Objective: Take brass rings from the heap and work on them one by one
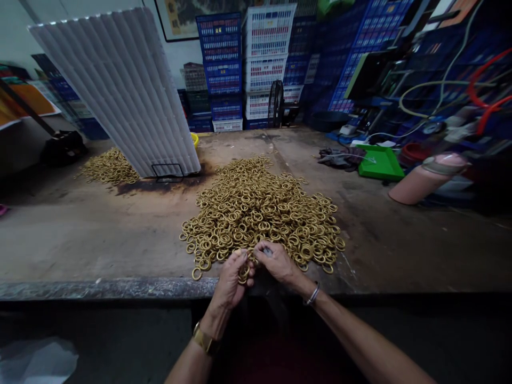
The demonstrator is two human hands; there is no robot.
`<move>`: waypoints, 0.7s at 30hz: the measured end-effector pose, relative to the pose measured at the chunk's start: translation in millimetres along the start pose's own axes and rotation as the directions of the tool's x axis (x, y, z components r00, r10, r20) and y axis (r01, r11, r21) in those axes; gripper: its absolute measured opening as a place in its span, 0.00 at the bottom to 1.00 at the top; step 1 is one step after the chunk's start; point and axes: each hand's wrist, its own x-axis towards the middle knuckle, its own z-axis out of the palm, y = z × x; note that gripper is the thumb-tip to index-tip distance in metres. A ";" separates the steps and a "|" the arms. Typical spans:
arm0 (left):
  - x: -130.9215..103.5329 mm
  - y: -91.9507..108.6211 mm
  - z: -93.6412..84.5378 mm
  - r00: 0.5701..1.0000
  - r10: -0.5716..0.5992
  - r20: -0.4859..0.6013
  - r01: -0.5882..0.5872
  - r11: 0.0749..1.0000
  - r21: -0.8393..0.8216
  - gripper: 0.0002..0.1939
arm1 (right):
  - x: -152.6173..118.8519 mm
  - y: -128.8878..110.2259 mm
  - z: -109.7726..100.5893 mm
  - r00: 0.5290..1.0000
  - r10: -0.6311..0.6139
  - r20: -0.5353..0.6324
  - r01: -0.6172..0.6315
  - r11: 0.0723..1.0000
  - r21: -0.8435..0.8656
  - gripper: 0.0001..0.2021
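Note:
A wide heap of brass-coloured rings (260, 208) lies on the worktable (120, 234) in front of me. At the heap's near edge, my left hand (236, 274) is curled round a few rings, one of them pinched up between thumb and finger. Close beside it on the right, my right hand (276, 260) is closed, its fingertips at the same raised ring. A small grey object shows at its fingers, too small to name. A watch is on my left wrist and a bangle on my right.
A tall ribbed white panel (120, 90) stands at the left, with a smaller ring pile (110, 166) behind. To the right are a green tray (381, 162), a pink bottle (426, 178) and hoses. Stacked crates (222, 69) line the back.

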 end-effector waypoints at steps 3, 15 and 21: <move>-0.6 -2.4 0.0 0.999 0.031 0.015 -0.031 0.999 0.028 0.16 | -0.3 1.7 1.2 1.000 -0.007 -0.028 0.006 0.999 -0.033 0.08; -1.4 -9.3 1.9 0.944 0.329 -0.009 -0.285 0.832 0.475 0.12 | 2.7 -2.1 3.7 0.994 0.109 -0.030 -0.111 0.987 -0.119 0.11; -4.4 -8.2 3.2 0.997 0.026 0.072 -0.040 0.980 0.195 0.14 | 3.1 -1.0 4.8 0.988 0.151 -0.020 -0.151 0.989 0.013 0.10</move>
